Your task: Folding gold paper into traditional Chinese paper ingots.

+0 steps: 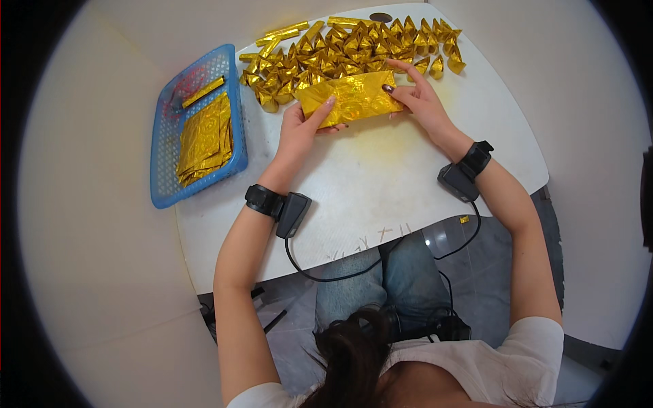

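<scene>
A sheet of gold foil paper is stretched between my two hands above the white table. My left hand pinches its left end, thumb on top and fingers beneath. At the other end, my right hand grips the sheet with the thumb over its face, while the index finger reaches up past the edge. Just beyond the sheet lies a crowded pile of folded gold paper ingots, partly covered by it. Several rolled gold paper tubes rest at the pile's far left.
A blue plastic basket stands at the table's left, holding a stack of flat gold sheets and a gold roll. Pale walls flank the white table. Black wrist devices trail a cable across the near edge.
</scene>
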A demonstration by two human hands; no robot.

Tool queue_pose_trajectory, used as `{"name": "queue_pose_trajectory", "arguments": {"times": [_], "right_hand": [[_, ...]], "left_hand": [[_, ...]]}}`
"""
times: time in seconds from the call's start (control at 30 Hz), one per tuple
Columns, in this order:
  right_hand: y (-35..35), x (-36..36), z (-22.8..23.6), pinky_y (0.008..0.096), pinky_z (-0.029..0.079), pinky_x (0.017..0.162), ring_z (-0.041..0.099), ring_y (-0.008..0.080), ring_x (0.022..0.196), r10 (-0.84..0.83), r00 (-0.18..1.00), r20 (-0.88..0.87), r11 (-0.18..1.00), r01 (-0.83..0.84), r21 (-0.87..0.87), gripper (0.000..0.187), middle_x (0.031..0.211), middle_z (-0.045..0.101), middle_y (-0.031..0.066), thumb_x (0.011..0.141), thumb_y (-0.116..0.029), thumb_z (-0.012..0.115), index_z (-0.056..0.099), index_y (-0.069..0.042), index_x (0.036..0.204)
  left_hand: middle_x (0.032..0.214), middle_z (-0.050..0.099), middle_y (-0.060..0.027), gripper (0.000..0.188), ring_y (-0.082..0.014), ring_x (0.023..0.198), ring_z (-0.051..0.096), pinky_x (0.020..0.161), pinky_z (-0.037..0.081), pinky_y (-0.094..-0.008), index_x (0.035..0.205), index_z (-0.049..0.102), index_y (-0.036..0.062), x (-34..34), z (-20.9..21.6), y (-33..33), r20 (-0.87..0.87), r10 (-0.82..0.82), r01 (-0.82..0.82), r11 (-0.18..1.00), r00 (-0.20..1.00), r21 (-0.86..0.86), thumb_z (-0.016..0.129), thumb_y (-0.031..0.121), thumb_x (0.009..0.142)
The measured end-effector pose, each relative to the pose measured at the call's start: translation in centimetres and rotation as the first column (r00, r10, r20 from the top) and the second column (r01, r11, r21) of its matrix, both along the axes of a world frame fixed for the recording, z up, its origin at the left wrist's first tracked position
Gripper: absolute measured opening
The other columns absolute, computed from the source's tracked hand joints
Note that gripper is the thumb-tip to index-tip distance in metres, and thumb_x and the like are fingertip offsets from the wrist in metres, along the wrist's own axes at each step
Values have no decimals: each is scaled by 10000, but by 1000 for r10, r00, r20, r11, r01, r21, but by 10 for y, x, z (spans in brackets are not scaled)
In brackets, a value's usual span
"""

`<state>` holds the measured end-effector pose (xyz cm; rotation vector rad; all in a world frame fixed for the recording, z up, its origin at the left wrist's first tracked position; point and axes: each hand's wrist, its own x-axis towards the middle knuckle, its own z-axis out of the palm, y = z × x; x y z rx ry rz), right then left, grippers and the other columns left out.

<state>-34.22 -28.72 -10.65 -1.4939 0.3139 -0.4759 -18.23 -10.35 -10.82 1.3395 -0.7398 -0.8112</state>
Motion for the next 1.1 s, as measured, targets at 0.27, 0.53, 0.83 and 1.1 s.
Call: {"name": "queue_pose_trajectory", "arguments": {"times": [0.27, 0.53, 0.83, 1.1], "right_hand": [[10, 0, -1, 204, 487, 629, 562, 36, 664, 211, 977, -41, 959, -215, -183, 316, 877, 649, -6, 894, -67, 536, 613, -102, 1199], [11, 1, -1, 202, 499, 631, 593, 70, 690, 286, 955, -79, 927, -297, -229, 211, 1008, 652, 34, 862, -63, 575, 673, -46, 1048], [19, 0, 7, 218, 512, 648, 595, 91, 725, 278, 958, -66, 945, -286, -159, 192, 1018, 630, 51, 859, -53, 580, 666, -22, 1028], [16, 0, 6, 223, 521, 671, 591, 88, 835, 271, 960, -66, 940, -279, -198, 184, 1026, 627, 35, 868, -60, 596, 661, -26, 1037]], "left_hand": [[1013, 651, -52, 266, -122, 831, 656, 612, 581, -243, 1126, 564, 42, -1, 0, -1, -136, 217, -229, 970, 967, -82, 588, 208, 920], [1044, 645, -42, 286, -105, 876, 639, 656, 562, -229, 1161, 566, 58, -3, 4, -2, -95, 143, -150, 987, 985, -65, 620, 141, 893], [1215, 602, -46, 354, -119, 1098, 545, 962, 408, -244, 1225, 581, 44, 2, -3, -2, 192, -89, 113, 987, 977, -119, 593, 20, 872], [1300, 543, -64, 393, -146, 1202, 483, 1022, 357, -284, 1272, 541, 32, -5, 6, 1, 174, -233, 243, 969, 957, -40, 576, 100, 886]]}}
